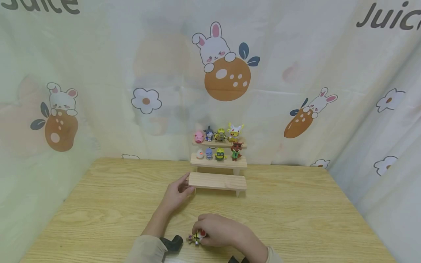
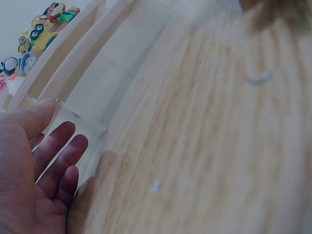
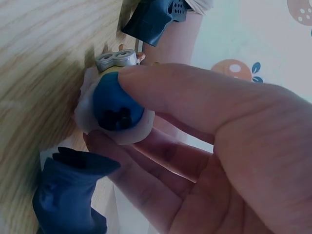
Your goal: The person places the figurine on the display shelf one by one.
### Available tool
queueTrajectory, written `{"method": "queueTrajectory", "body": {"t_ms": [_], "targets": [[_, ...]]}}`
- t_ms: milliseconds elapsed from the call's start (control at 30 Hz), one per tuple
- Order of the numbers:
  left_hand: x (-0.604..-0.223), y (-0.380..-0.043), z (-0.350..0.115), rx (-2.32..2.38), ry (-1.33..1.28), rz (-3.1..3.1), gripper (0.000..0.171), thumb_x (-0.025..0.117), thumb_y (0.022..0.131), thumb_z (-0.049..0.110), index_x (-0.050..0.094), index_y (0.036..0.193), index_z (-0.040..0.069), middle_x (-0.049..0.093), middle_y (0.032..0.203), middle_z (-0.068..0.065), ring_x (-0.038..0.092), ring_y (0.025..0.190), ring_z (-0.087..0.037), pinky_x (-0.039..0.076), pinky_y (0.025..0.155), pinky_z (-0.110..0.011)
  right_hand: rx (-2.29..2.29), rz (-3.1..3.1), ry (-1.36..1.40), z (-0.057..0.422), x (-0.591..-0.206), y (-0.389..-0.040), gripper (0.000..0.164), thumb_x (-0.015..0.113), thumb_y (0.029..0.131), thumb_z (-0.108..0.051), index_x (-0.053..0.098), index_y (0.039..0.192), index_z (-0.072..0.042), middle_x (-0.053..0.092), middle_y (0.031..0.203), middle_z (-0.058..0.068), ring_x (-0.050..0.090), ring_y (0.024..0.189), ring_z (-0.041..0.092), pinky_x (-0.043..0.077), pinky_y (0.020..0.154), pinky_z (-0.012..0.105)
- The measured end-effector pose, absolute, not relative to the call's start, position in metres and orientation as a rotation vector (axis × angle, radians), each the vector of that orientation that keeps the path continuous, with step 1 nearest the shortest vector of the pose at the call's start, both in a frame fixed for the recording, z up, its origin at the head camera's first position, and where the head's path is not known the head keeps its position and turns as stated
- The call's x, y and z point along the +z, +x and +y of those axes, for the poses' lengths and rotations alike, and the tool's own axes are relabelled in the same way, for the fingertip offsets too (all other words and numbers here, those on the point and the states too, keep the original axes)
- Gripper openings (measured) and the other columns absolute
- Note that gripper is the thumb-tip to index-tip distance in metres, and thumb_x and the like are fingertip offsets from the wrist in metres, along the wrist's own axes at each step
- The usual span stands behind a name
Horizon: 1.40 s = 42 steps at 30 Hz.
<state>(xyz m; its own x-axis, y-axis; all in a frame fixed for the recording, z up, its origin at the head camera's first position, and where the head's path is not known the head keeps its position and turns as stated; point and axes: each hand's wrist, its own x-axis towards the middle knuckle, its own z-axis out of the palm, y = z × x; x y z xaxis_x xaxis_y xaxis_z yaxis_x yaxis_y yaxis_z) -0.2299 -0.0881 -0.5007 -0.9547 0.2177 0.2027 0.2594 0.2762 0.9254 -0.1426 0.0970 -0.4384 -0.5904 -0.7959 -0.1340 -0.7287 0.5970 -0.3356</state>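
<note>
A three-step wooden display stand [image 1: 217, 180] stands on the table. My left hand [image 1: 175, 195] holds the left end of its lowest step, thumb near the front corner, the other fingers [image 2: 56, 168] loosely bent below it. Nearer the table's front, my right hand [image 1: 218, 230] pinches a small figurine [image 1: 196, 237] between thumb and fingers, low over the tabletop. In the right wrist view this figurine has pale goggles, a blue part [image 3: 112, 100] with black on it and a white border; my fingers cover part of it. A dark blue curved object [image 3: 63, 195] lies close to the fingertips.
On the upper two steps stand several figurines, among them a pink pig [image 1: 198, 137], a yellow goggled one [image 1: 220, 154] and a fox in green [image 1: 236, 151]. A printed curtain [image 1: 164, 128] hangs behind the wood-grain table [image 1: 296, 208]. A black wrist mount [image 1: 174, 243] sits by the left sleeve.
</note>
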Motion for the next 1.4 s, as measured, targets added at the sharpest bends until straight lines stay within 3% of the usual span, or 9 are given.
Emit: {"method": "queueTrajectory", "body": {"t_ms": [133,533,833,1067,1233,1400], "targets": [[-0.493,-0.227,-0.088,-1.818,-0.472,-2.475,0.060,0.066,0.089,0.010,0.040,0.142,-0.001,0.069,0.105,-0.018,0.066,0.098,-0.031,0.051,0.086,-0.029,-0.381,2.539,-1.248,0.099,-0.438,-0.145,0.019,0.069,0.083,-0.014,0.070,0.102,-0.019,0.061,0.095,-0.012,0.052,0.079,-0.005,0.043,0.070,0.008],[-0.525,-0.243,-0.091,-1.773,-0.463,-2.489,0.063,0.068,0.088,0.021,0.042,0.143,0.009,0.070,0.103,-0.006,0.066,0.096,-0.020,0.051,0.087,-0.029,-0.720,2.490,-1.062,0.117,-0.429,-0.164,0.021,0.065,0.087,-0.017,0.065,0.107,-0.020,0.062,0.099,-0.012,0.057,0.087,0.000,0.048,0.076,0.015],[-0.524,-0.243,-0.089,-1.779,-0.432,-2.491,0.063,0.069,0.087,0.020,0.043,0.143,0.010,0.070,0.103,-0.005,0.066,0.096,-0.019,0.051,0.087,-0.031,-1.226,2.507,-0.917,0.137,-0.428,-0.183,0.037,0.062,0.089,-0.009,0.057,0.126,-0.013,0.061,0.118,-0.001,0.061,0.103,0.016,0.052,0.084,0.020],[-0.523,-0.242,-0.090,-1.769,-0.421,-2.496,0.061,0.068,0.088,0.019,0.043,0.143,0.010,0.070,0.103,-0.006,0.065,0.096,-0.019,0.051,0.086,-0.029,-1.541,2.484,-0.762,0.143,-0.436,-0.194,0.036,0.062,0.090,-0.007,0.058,0.125,-0.005,0.059,0.122,0.011,0.061,0.108,0.025,0.052,0.089,0.025],[-0.523,-0.242,-0.089,-1.758,-0.417,-2.499,0.061,0.068,0.087,0.019,0.043,0.142,0.009,0.070,0.104,-0.007,0.066,0.095,-0.019,0.051,0.085,-0.027,-1.658,2.423,-0.558,0.145,-0.438,-0.198,0.039,0.060,0.092,-0.013,0.053,0.130,-0.003,0.054,0.131,0.016,0.057,0.113,0.027,0.051,0.088,0.026],[-0.521,-0.241,-0.088,-1.761,-0.399,-2.517,0.061,0.068,0.087,0.019,0.043,0.143,0.010,0.069,0.103,-0.006,0.065,0.096,-0.019,0.051,0.086,-0.028,-1.839,2.231,-0.348,0.147,-0.440,-0.201,0.047,0.055,0.095,-0.014,0.043,0.139,-0.005,0.046,0.138,0.019,0.056,0.118,0.026,0.049,0.097,0.035]]}}
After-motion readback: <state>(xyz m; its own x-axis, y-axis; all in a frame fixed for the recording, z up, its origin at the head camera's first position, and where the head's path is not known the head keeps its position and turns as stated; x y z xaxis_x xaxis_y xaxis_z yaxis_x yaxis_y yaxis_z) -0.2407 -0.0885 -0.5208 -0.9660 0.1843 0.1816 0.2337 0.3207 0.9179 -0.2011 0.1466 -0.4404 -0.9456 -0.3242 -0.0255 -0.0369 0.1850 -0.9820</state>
